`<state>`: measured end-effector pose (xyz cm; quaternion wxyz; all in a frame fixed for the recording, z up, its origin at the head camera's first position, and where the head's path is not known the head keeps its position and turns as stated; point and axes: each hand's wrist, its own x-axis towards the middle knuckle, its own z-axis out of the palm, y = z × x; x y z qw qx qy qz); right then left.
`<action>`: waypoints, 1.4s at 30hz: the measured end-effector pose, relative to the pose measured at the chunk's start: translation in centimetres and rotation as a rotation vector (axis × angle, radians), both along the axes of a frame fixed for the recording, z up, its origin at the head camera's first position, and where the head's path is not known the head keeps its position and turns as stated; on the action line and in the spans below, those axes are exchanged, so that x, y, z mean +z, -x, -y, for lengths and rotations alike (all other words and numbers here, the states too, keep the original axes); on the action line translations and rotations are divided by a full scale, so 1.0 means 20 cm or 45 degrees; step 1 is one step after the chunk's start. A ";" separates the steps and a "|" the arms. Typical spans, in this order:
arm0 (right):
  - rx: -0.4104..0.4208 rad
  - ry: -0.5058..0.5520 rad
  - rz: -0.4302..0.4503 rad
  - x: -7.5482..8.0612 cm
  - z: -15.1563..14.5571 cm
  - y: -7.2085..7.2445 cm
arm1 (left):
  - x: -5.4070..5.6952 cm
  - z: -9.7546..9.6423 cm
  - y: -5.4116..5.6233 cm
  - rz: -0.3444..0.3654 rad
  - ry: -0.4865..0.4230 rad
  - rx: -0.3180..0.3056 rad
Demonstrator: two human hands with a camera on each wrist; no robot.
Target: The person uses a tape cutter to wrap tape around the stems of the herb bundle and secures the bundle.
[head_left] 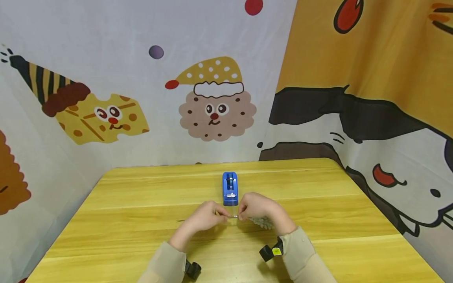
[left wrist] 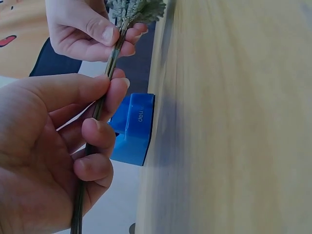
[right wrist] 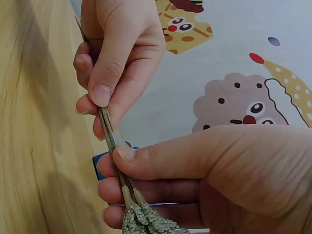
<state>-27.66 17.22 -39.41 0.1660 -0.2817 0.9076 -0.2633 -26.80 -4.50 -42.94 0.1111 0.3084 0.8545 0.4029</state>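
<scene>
A small bunch of grey-green flowers (head_left: 262,223) with thin stems (left wrist: 99,108) is held level above the table by both hands. My left hand (head_left: 207,216) pinches the stems between thumb and fingers, its other fingers curled along them. Closer to the flower heads (right wrist: 146,219), my right hand (head_left: 257,206) pinches the same stems with its thumb on top. A shiny clear piece, apparently tape (right wrist: 117,139), lies on the stems beside the right thumb. Just beyond the hands stands a blue tape dispenser (head_left: 230,188), partly hidden behind the fingers in both wrist views.
The wooden table (head_left: 141,196) extends on both sides of the hands and meets a printed cloth backdrop (head_left: 134,70) at its far edge. Dark wrist cameras (head_left: 271,251) hang beneath both sleeves.
</scene>
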 end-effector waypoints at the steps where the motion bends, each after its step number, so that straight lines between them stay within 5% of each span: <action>1: -0.007 -0.003 -0.001 0.00 0.00 0.00 | 0.00 0.00 0.00 -0.010 0.001 0.001; 11: -0.005 0.030 -0.025 0.00 0.01 0.00 | 0.01 0.00 0.00 0.016 -0.015 0.030; 24: -0.023 0.035 -0.049 -0.03 0.01 0.02 | 0.00 0.01 0.00 0.039 0.025 -0.074; 42: -0.015 0.015 -0.015 -0.02 0.01 0.00 | 0.01 0.01 0.00 -0.058 0.049 0.039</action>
